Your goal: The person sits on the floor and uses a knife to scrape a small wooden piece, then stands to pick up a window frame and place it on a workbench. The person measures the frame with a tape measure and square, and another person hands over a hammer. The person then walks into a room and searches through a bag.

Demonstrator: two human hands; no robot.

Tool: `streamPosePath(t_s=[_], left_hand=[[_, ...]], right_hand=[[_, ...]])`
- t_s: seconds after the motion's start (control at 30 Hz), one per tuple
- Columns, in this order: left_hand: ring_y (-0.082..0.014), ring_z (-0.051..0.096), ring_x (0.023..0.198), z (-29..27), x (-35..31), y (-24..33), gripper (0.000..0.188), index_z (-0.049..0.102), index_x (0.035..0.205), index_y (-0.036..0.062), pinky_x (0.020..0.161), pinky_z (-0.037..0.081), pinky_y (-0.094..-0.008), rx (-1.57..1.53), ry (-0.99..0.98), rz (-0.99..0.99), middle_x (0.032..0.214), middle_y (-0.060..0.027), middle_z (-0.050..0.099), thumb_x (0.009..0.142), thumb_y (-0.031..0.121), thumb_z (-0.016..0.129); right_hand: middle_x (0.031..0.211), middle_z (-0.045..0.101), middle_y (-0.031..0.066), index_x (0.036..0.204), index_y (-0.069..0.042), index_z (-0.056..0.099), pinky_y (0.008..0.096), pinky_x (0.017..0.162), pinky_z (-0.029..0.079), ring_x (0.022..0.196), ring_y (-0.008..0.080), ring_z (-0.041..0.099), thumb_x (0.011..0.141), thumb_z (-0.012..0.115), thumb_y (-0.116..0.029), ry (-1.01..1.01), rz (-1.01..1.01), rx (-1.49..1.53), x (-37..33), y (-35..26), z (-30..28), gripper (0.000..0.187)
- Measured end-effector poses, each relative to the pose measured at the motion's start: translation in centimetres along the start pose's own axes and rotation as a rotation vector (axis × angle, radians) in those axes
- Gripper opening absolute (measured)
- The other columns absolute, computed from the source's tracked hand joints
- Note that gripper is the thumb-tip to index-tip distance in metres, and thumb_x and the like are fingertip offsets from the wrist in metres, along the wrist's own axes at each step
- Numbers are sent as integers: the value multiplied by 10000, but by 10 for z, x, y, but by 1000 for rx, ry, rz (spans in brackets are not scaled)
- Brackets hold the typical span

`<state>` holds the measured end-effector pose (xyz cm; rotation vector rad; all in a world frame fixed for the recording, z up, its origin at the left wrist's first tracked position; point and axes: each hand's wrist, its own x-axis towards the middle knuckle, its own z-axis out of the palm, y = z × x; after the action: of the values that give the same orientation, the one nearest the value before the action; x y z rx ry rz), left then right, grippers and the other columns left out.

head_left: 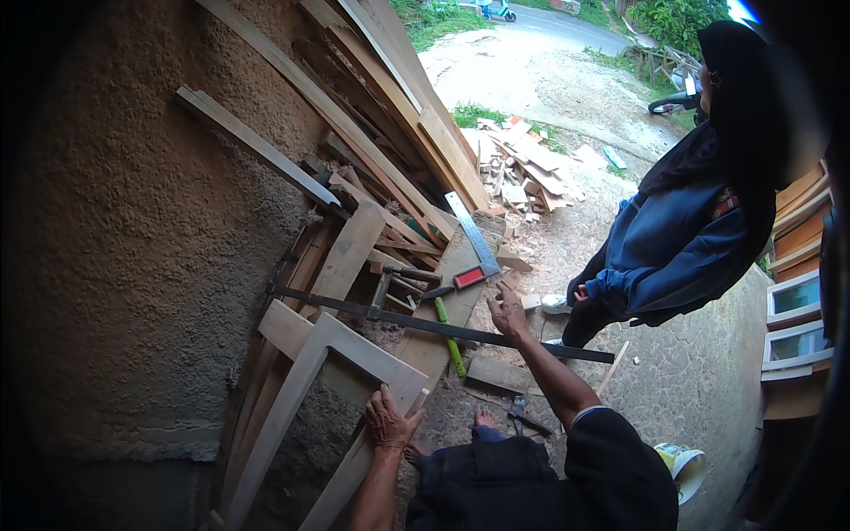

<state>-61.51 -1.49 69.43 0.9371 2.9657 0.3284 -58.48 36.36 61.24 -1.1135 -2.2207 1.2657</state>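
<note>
My left hand (390,420) grips the corner of a pale wooden frame (376,358), its fingers curled over the edge. The frame slants down to the lower left. My right hand (507,310) is stretched forward with its fingers apart and nothing visible in them. Just beyond its fingertips lies a try square (476,239) with a metal blade and a red and silver stock, on a wooden plank (456,305). A long dark bar clamp (434,326) crosses the frame and plank, its right end near my right forearm. Close to the square is a green-handled tool (450,341), partly under the bar.
Long boards (390,97) lean against a rough brown wall (177,221) on the left. Offcuts (527,168) are heaped farther off. A person in a blue jacket (682,230) stands at the right. A white bucket (686,469) sits at lower right, and window frames (797,323) stand beyond.
</note>
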Motion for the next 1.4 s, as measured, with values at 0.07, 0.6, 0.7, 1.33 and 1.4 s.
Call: streamPosePath(t_s=[0.07,0.6,0.7,1.33,1.4], left_hand=[[-403,419,1192,-1,-1,3,1034,374,1401,-24,1034,361,-517,-16,-5,-11,1325,-222,420,643,478,867],[-384,439,1182,22,-15,21,920,377,1345,33,980,373,-553,89,53,-54,1301,-184,432,642,338,886],[-379,437,1189,23,-15,23,936,374,1355,39,983,366,-563,103,57,-67,1305,-172,433,631,336,889],[-352,452,1193,34,-18,19,923,385,1406,44,951,392,-542,67,96,-52,1350,-142,435,659,314,855],[-351,460,1170,34,-18,18,926,387,1402,51,938,394,-538,46,139,-49,1328,-141,445,646,297,862]], right_hand=[[1156,633,195,1382,-132,510,480,912,506,1076,370,631,914,633,-399,-164,-93,-152,-30,-11,-13,553],[1022,679,193,1119,-85,616,493,802,534,990,371,676,902,609,-514,-636,-359,-557,-36,-38,1,481],[951,689,216,1079,-60,635,495,793,529,944,395,678,886,618,-532,-709,-286,-525,-27,-39,5,510],[541,389,50,612,36,526,412,486,308,511,148,378,865,662,-509,-750,-290,-309,-17,-75,-5,616],[532,378,46,594,25,507,405,478,292,501,143,361,869,660,-505,-746,-249,-338,-21,-78,-3,617]])
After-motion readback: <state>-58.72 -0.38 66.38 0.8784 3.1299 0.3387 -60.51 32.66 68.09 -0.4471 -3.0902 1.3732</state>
